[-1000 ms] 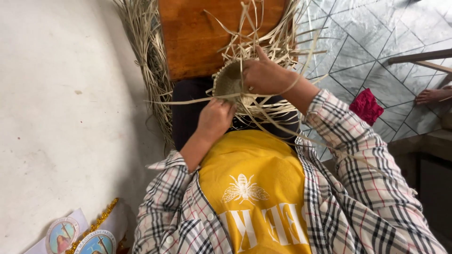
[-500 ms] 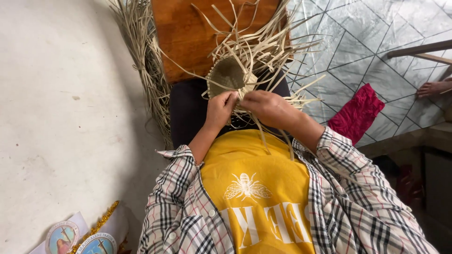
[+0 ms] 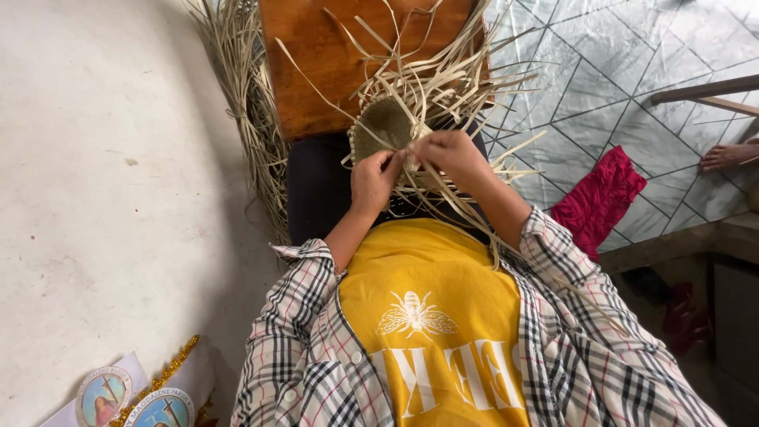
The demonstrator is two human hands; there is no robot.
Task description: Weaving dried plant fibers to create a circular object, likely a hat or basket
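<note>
A pale, rough concrete floor fills the nine o'clock side, evenly lit. At twelve o'clock stands a reddish-brown wooden board, with a bundle of dry straw strips lying along its left edge. Toward two o'clock spreads a glossy grey floor with a diamond line pattern; a crumpled red cloth lies on it at three o'clock.

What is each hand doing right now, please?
Left hand: closed, pinching straw strips at the woven piece.
Right hand: closed, gripping the same piece's strips.
</note>
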